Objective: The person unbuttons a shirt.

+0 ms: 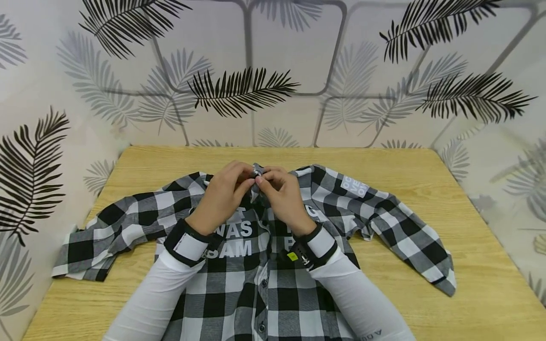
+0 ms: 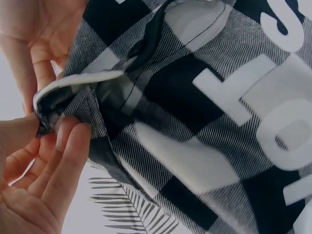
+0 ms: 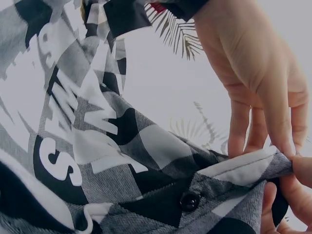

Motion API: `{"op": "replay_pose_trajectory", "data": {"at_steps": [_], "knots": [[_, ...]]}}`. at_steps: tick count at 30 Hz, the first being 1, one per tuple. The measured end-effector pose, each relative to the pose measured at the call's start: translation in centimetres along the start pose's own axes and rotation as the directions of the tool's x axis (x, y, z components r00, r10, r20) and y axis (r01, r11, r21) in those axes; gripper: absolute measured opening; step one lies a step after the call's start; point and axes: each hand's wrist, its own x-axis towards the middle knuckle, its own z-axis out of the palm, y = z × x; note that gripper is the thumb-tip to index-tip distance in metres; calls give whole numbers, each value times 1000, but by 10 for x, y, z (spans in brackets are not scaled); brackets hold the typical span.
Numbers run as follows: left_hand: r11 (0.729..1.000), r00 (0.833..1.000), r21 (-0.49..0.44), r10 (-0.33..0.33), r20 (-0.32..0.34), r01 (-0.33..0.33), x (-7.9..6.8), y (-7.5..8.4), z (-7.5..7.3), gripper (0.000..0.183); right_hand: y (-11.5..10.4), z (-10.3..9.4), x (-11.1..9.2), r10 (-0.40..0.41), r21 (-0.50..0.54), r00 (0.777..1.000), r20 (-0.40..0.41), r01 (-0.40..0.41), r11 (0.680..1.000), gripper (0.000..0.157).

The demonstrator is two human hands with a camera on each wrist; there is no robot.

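A black, white and grey checked button-up shirt (image 1: 239, 303) lies front up with its sleeves spread, large pale letters across its chest. Both hands meet at its neck. My left hand (image 1: 223, 192) pinches the fabric at the top of the front opening between thumb and fingers. Right against it, my right hand (image 1: 283, 196) pinches the same part from the other side. In the left wrist view the raised shirt edge (image 2: 83, 80) folds up between the fingertips. A dark button (image 3: 190, 201) shows on the front strip in the right wrist view, a short way from the pinched edge.
Beneath the shirt is a light wooden table (image 1: 469, 265). One sleeve (image 1: 132, 218) stretches out to the left, the other sleeve (image 1: 409, 237) to the right, with a pale printed patch (image 1: 355, 186). Behind stands a wall covering (image 1: 294, 57) with a leaf pattern.
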Motion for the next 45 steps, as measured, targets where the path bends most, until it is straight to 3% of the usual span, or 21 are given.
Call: {"op": "replay_pose_trajectory", "data": {"at_steps": [5,9,14,18,21,24,28,32,34,37,39,40,42,45], "knots": [[1000,999,-8,-21,32,21,-1,-2,-5,18,19,-2,4,-11,-43,1000,24,12,999,25],[999,1000,50,-9,4,9,-1,-3,-6,12,22,-3,4,-37,-181,998,55,47,982,29],[989,998,142,-28,-62,36,0,-4,-6,10,18,0,1,-62,-434,993,99,99,895,30],[997,996,-26,-79,-33,79,1,-2,-4,18,17,2,0,-78,-514,994,83,109,851,21],[976,990,-170,-137,22,139,0,-1,-3,29,20,0,1,-61,-501,996,69,87,861,13],[958,975,-185,-204,87,217,-2,-1,0,38,22,-3,2,-30,-449,998,64,55,892,12],[956,950,-62,-276,143,287,-7,1,12,33,18,-6,4,17,-343,1000,12,-12,939,17],[965,958,66,-261,122,254,-9,3,22,13,23,-8,7,12,-309,999,-35,-22,951,18],[965,961,89,-256,101,248,-8,2,22,11,21,-7,7,-31,-378,998,-53,8,926,17],[960,958,58,-277,74,273,-6,0,17,11,16,-6,4,-98,-552,994,-53,53,832,16],[956,954,11,-293,72,293,-5,-2,14,10,13,-6,1,-77,-642,997,-9,53,765,17],[954,952,-14,-296,75,298,-4,-1,13,9,12,-6,0,-47,-664,999,27,53,746,18],[951,950,-58,-297,97,304,-4,-1,12,9,13,-6,-1,31,-652,994,107,47,757,19],[931,939,-139,-320,129,336,-3,0,9,12,19,-7,0,115,-532,975,193,6,847,21]]}}
